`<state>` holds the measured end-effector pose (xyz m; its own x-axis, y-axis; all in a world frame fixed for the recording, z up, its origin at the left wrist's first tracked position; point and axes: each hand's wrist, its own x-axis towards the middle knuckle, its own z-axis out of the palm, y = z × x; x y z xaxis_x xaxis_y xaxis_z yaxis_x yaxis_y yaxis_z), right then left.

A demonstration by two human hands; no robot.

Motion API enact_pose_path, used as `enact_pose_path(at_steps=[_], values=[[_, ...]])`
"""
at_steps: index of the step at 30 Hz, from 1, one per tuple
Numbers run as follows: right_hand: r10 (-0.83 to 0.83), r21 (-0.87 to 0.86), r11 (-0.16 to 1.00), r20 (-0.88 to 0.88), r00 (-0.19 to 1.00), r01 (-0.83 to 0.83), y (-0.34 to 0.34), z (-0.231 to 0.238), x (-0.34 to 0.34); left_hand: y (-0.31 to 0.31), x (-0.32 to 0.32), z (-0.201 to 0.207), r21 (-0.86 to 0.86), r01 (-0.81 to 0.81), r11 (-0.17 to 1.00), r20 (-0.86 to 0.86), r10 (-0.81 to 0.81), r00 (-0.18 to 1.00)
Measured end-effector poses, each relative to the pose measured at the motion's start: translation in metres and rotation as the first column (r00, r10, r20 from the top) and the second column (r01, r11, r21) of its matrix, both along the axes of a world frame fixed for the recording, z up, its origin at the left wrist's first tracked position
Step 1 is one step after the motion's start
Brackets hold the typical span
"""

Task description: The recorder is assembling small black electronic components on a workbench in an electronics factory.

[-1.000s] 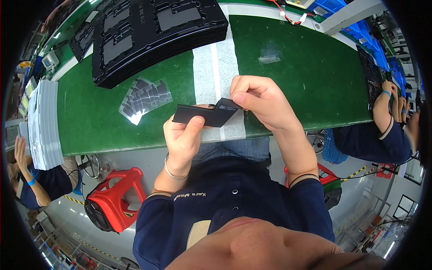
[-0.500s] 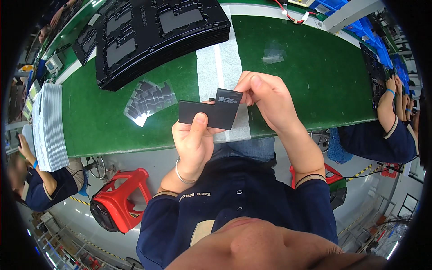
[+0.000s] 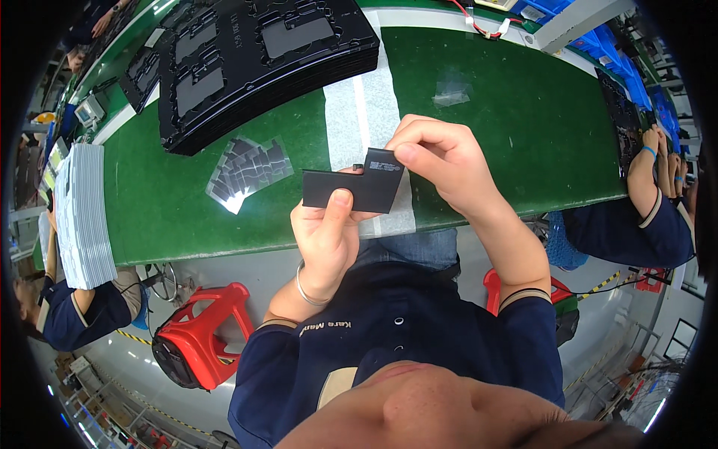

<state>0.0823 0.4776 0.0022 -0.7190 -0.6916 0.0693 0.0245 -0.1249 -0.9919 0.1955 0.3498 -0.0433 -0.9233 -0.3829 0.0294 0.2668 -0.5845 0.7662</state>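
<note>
A flat black L-shaped battery [image 3: 350, 193], with small pale print at its upper right and a small connector in its notch, is held above the bench's front part. My left hand [image 3: 327, 232] grips its lower edge, thumb on the front face and the other fingers behind. At the battery's top right corner, my right hand [image 3: 441, 161] is closed in a pinch, thumb and forefinger against the edge. Any thin film between those fingertips is too small to make out. Left of the battery lies a clear sheet with black adhesive pieces [image 3: 250, 170] on the green bench.
A tall stack of black trays [image 3: 262, 90] stands at the back left. White trays [image 3: 84, 217] are piled at the left edge. A pale cloth strip [image 3: 348, 112] crosses the green bench [image 3: 508, 135], with clear film [image 3: 452, 93] to its right. Co-workers sit on both sides.
The battery has shifted slightly right and turned a little. My right thumb has come down onto its corner, where the fingertips were at the edge. A co-worker's arm at the left has moved.
</note>
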Motion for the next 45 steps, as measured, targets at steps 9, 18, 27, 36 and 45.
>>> enact_pose_path(at_steps=[9, 18, 27, 36, 45], values=[[0.106, 0.145, 0.987, -0.226, 0.968, -0.074, -0.001, 0.013, -0.013, -0.001, 0.004, 0.001, -0.169, -0.043, 0.985, 0.004, 0.044, 0.999], [0.175, 0.072, 0.982, -0.002, 0.985, -0.174, -0.013, 0.01, -0.026, -0.002, -0.004, 0.004, -0.145, -0.035, 0.989, 0.013, 0.038, 0.999], [0.194, 0.116, 0.979, -0.325, 0.926, -0.165, -0.023, 0.002, -0.038, -0.034, -0.015, 0.028, -0.725, 0.036, 0.688, 0.013, -0.039, 0.999], [-0.154, -0.104, 0.986, -0.318, 0.936, 0.127, -0.01, -0.027, -0.052, -0.107, -0.112, 0.111, -0.913, -0.281, -0.297, -0.35, 0.214, 0.912], [0.03, 0.042, 0.999, -0.314, 0.949, -0.017, 0.0, -0.011, -0.041, -0.155, -0.238, 0.073, -0.673, 0.115, -0.731, -0.153, 0.29, 0.945]])
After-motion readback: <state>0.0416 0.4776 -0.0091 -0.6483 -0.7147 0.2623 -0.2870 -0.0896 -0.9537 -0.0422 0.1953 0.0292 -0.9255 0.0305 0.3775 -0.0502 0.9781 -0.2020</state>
